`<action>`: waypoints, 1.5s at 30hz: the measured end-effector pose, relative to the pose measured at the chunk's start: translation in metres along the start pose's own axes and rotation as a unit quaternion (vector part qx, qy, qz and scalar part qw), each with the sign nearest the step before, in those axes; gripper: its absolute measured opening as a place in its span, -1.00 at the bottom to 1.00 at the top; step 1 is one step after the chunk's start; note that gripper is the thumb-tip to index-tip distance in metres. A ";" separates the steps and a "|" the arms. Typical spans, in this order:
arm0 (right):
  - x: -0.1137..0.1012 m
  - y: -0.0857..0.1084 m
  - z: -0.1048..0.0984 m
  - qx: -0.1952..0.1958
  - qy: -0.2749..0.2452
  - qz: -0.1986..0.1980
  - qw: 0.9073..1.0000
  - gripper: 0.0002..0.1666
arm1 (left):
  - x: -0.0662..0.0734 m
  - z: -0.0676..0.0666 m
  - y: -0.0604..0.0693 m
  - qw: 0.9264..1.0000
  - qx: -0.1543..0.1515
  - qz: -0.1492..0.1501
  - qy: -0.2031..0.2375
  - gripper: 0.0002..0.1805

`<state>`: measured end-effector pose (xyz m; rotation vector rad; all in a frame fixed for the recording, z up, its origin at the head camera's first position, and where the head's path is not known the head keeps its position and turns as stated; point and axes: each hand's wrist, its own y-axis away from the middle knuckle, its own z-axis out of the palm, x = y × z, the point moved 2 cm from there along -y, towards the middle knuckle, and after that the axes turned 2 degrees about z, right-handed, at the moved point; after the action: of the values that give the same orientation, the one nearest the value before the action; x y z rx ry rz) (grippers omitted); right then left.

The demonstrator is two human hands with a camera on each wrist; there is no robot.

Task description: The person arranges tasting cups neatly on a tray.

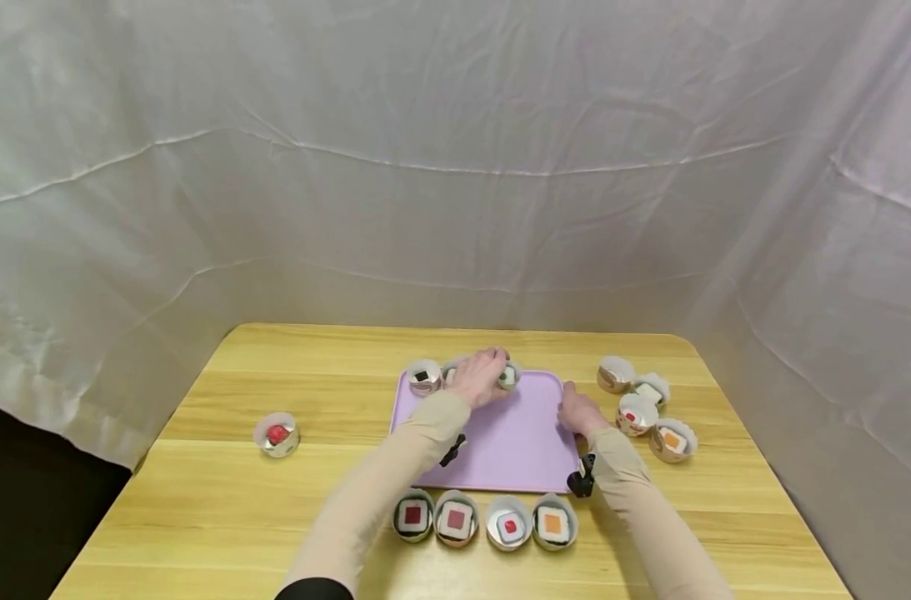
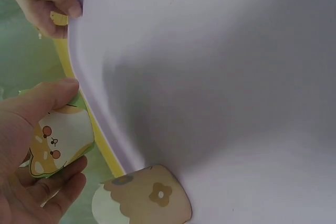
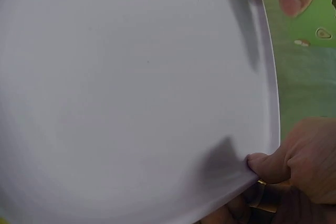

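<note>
My left hand is at the far edge of the lilac tray. Between thumb and fingers it grips a green paper cup with a dog-face print, just beyond the rim in the left wrist view. In the head view this cup shows a white, sushi-like piece inside. A beige flower-print cup stands on the tray beside that hand. Another cup with a black square piece sits at the tray's far left corner. My right hand pinches the far right corner, thumb on the rim, other fingers partly hidden below.
Along the tray's near edge stand several cups with square sushi-like pieces. More cups cluster at the right, one with an orange centre. A lone cup holding something red stands left on the wooden table. Pale curtains surround the table.
</note>
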<state>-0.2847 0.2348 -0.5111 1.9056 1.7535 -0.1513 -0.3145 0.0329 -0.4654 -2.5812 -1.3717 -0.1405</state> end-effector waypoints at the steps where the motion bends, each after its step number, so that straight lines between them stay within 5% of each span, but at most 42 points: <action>1: 0.000 0.000 0.000 0.000 0.000 0.001 1.000 -0.49 | 0.001 0.000 0.000 1.000 0.001 0.002 -0.003 -0.46; 14: 0.001 -0.002 0.001 -0.003 0.004 0.009 1.000 -0.44 | -0.003 0.020 -0.010 0.999 -0.030 -0.019 -0.035 -0.36; 17: 0.000 -0.001 0.001 -0.006 -0.001 0.013 1.000 -0.44 | -0.008 0.030 -0.014 0.999 -0.016 -0.014 -0.046 -0.35; 45: -0.003 0.003 0.001 0.000 -0.006 0.009 1.000 -0.52 | 0.001 0.028 -0.013 0.995 -0.052 -0.060 -0.066 -0.38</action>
<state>-0.2822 0.2320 -0.5099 1.9166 1.7270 -0.1568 -0.3252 0.0472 -0.4901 -2.6344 -1.6067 -0.0610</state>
